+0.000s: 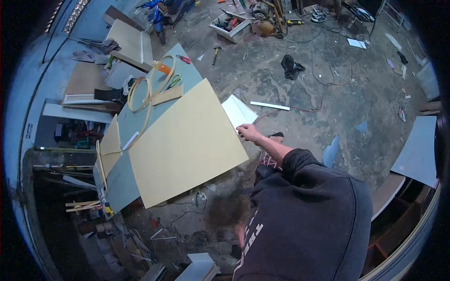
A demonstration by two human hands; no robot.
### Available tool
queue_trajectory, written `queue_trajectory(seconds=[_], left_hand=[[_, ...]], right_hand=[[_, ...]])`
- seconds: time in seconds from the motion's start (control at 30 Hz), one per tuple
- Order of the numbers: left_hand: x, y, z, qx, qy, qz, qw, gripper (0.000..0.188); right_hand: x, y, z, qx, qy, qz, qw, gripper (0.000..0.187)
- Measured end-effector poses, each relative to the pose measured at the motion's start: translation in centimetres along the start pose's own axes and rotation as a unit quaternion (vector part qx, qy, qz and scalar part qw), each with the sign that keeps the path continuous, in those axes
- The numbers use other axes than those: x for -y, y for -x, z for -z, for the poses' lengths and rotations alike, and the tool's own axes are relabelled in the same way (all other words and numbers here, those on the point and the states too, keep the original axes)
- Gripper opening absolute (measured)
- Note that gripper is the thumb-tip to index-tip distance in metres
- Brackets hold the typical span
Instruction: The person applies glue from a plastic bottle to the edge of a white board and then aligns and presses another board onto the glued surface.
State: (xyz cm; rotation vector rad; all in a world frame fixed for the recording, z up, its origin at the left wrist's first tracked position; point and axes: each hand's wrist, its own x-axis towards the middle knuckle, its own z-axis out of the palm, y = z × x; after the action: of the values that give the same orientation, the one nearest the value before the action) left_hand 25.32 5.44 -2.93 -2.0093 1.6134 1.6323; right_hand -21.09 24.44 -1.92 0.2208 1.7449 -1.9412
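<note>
My right hand [248, 132] reaches out from a dark sleeve. Its fingers are bent together right beside the edge of a large cream board [187, 145]; what they pinch, if anything, is too small to make out. The board lies at an angle over a grey-green work surface [123, 185]. White sheets [238, 111] show on the floor just past my fingertips. My left hand is not to be seen. On the work surface beyond the board are a coil of thin edging strip [132, 96], green-handled scissors [174, 82], a wooden strip [167, 96] and an orange bottle [163, 68].
A hammer [216, 55], a white strip [269, 106], a black bag [291, 68] and cables lie on the concrete floor. A tool box [229, 27] stands at the back, near a blue motorbike [159, 18]. Offcuts are piled along the left wall. A grey panel [416, 152] leans at the right.
</note>
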Motion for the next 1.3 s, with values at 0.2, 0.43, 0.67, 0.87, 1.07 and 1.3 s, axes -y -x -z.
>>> queue_trajectory(seconds=[0.2, 0.43, 0.67, 0.87, 1.07, 1.3], left_hand=[[6.3, 2.1, 5.1, 0.000, -0.002, 0.033, 0.999, 0.058], [7.1, 0.3, 7.4, -0.071, 0.142, 0.021, 0.987, 0.063], [15.1, -1.4, 4.5, -0.157, 0.340, 0.141, 0.916, 0.069], [17.1, 1.3, 2.7, -0.238, 0.481, 0.234, 0.811, 0.073], [14.7, -1.1, 11.6, -0.304, 0.520, 0.259, 0.755, 0.078], [12.0, -11.4, 24.0, -0.235, 0.494, 0.271, 0.792, 0.084]], right_hand=[[-2.0, -0.9, 1.2, -0.184, 0.071, 0.166, 0.966, 0.034], [6.8, 2.4, -4.8, -0.063, 0.053, 0.258, 0.963, 0.033], [8.4, 1.7, -30.9, 0.184, 0.104, 0.294, 0.932, 0.030], [2.4, 12.0, -59.3, 0.444, 0.080, 0.049, 0.891, 0.036], [-8.9, 24.8, -73.6, 0.738, 0.214, 0.424, 0.480, 0.048], [-14.6, 21.9, -80.7, 0.754, 0.386, 0.234, 0.477, 0.062]])
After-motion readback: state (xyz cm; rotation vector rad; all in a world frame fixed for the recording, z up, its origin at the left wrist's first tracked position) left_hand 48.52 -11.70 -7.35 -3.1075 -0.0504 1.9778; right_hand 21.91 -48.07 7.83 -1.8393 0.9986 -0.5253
